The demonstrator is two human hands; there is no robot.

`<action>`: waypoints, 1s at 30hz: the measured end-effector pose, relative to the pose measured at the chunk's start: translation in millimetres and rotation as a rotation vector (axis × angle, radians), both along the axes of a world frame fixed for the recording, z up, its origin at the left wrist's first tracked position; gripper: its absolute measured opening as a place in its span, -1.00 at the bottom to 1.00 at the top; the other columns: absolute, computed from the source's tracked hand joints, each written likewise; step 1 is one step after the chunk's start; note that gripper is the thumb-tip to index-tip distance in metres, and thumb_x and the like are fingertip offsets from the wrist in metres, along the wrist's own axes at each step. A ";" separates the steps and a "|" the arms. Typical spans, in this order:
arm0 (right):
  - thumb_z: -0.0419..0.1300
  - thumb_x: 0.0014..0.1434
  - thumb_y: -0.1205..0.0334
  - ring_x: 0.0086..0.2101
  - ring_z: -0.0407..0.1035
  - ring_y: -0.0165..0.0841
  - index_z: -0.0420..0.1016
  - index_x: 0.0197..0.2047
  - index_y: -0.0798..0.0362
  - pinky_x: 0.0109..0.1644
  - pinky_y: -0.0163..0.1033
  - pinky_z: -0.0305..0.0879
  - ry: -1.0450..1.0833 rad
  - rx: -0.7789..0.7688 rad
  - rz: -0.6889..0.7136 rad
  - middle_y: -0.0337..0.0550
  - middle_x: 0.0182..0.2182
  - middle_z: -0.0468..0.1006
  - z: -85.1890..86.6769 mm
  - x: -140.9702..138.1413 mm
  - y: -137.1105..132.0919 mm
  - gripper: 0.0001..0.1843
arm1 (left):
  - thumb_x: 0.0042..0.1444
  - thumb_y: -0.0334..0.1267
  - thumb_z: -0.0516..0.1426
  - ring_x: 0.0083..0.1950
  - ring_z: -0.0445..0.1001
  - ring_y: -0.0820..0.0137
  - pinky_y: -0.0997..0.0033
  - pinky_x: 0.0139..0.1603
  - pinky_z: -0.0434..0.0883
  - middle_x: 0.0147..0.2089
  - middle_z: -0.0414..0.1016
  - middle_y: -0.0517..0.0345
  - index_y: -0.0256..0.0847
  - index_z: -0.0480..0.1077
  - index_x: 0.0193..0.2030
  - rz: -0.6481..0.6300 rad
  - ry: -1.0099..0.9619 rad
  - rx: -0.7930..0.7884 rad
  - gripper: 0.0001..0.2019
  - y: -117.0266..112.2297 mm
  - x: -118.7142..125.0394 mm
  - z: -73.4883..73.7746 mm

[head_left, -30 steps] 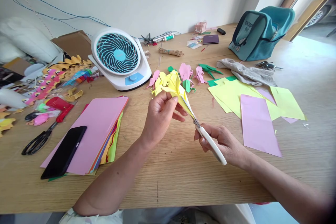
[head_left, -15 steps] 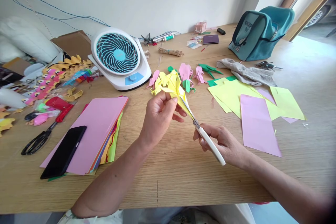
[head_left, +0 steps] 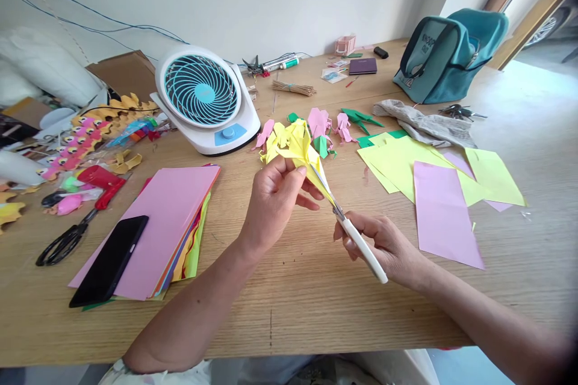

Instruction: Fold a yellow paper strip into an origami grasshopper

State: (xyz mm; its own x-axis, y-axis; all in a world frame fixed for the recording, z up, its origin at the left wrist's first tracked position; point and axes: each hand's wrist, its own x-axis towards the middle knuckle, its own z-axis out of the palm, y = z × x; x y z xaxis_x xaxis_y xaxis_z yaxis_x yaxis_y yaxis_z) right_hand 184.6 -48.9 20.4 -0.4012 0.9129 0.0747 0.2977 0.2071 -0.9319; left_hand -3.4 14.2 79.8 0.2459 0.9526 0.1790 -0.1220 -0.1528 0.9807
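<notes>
Between its thumb and fingers, my left hand [head_left: 276, 198] pinches a folded piece of yellow paper [head_left: 315, 175] above the middle of the table. My right hand [head_left: 377, 243] grips white-handled scissors [head_left: 362, 251], whose blades lie along the yellow paper and point up and left. Just behind the hands sit folded paper figures: yellow ones [head_left: 276, 139], pink ones [head_left: 318, 123] and green ones [head_left: 358, 119]. The held paper overlaps the yellow figures in view, so where it ends is hard to make out.
At left, a black phone [head_left: 109, 261] rests on a stack of coloured paper [head_left: 176, 204]; black-handled scissors [head_left: 67, 243] lie beside it. A fan [head_left: 203, 96] stands behind. Yellow sheets [head_left: 397, 159], a pink sheet [head_left: 445, 213], a grey cloth [head_left: 422, 120], keys [head_left: 460, 111] and a teal bag [head_left: 447, 60] are at right.
Almost nothing differs. Both hands keep their hold on the yellow paper and the scissors, and the view has shifted very slightly.
</notes>
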 end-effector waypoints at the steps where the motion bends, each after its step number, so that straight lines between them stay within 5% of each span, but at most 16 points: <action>1: 0.11 0.29 -0.01 -0.45 0.24 -0.43 0.40 -0.32 0.07 -0.34 -0.31 0.14 -0.004 0.007 0.004 -0.30 -0.52 0.35 0.4 -0.1 0.0 -0.69 | 0.17 -0.24 0.13 -0.44 0.55 0.46 0.55 -0.55 0.53 -0.43 0.47 0.24 -0.25 0.37 -0.31 0.000 -0.001 0.001 -0.89 -0.1 -0.1 0.5; 30: 0.10 0.30 -0.05 -0.50 0.23 -0.43 0.40 -0.32 0.07 -0.39 -0.30 0.16 -0.031 0.021 -0.021 -0.28 -0.57 0.35 -0.8 0.3 -1.8 -0.65 | 0.14 -0.22 0.14 -0.44 0.55 0.46 0.55 -0.55 0.53 -0.41 0.47 0.23 -0.23 0.36 -0.33 0.026 0.019 -0.003 -0.88 -1.4 0.0 2.3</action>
